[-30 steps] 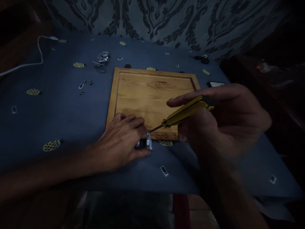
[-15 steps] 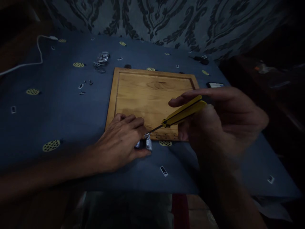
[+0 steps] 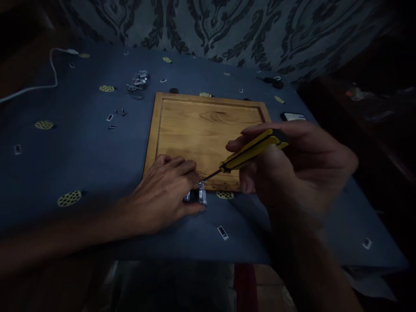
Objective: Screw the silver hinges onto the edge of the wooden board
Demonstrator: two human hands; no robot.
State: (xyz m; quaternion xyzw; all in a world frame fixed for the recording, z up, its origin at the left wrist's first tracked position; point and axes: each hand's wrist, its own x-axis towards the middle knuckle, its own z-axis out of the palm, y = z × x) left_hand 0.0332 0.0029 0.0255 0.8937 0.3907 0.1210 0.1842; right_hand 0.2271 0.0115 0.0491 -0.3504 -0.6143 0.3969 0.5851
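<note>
A wooden cabinet door with a raised frame lies flat on the blue cloth. At its near edge sits a shiny metal hinge, partly overhanging. My left hand is closed around the hinge's left side, fingers on the wood and thumb below. My right hand grips a yellow and black screwdriver by its handle, fingers curled about it. The screwdriver slants down to the left, its tip at the hinge; the screw head there is too small to make out. Several small dark holes show in the wood right of the hinge.
Several loose screws lie left of the door. Behind them is a heap of metal hinges. A white cable runs at far left. A phone and a dark tool lie at back right. The patterned wall stands behind.
My right hand and the screwdriver handle have shifted slightly left, the fingers turning a little around it. My left hand, the hinge and the door keep their places.
</note>
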